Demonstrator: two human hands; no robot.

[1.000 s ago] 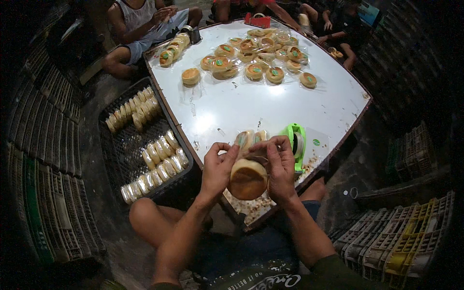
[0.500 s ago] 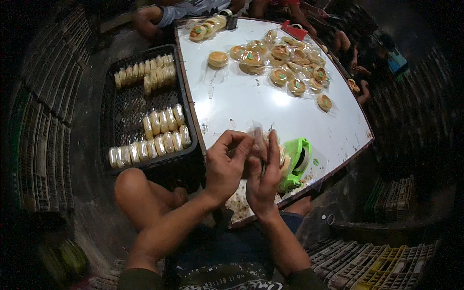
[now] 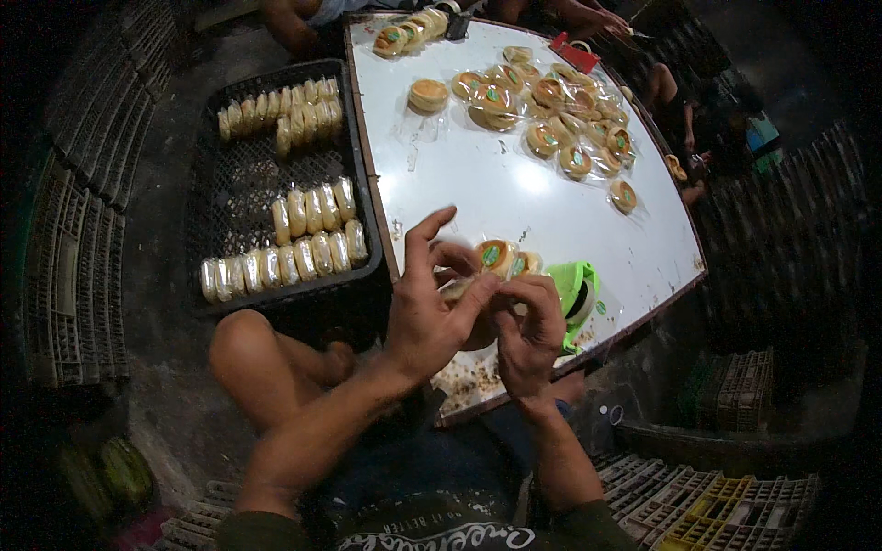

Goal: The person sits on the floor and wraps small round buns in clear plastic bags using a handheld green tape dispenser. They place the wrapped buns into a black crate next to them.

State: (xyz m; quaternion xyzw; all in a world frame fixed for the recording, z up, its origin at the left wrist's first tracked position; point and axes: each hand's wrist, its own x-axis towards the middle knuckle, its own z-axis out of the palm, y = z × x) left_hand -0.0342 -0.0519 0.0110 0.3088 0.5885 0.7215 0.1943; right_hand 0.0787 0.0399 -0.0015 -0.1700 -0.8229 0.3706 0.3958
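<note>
A bun in see-through plastic wrap [image 3: 456, 293] is between my hands above the table's near edge, mostly hidden by my fingers. My left hand [image 3: 421, 308] closes round it, with thumb toward the right hand and index finger raised. My right hand [image 3: 529, 335] pinches at the wrapper's right side, fingertips touching the left thumb. Just beyond my fingers rest several wrapped buns [image 3: 493, 254] with green stickers. Beside my right hand stands a bright green tape dispenser [image 3: 575, 285] holding a roll.
The white table [image 3: 441, 188] carries a heap of wrapped buns [image 3: 574, 163] and a row [image 3: 390, 39] at its far left. At left, a black crate [image 3: 195, 184] holds rows of wrapped buns. Other people sit across the table. Stacked crates [image 3: 77, 275] line the sides.
My hands have parted slightly and the left index finger has lifted. The plastic that stood up between my fingers is now lower, and the stickered buns behind show more.
</note>
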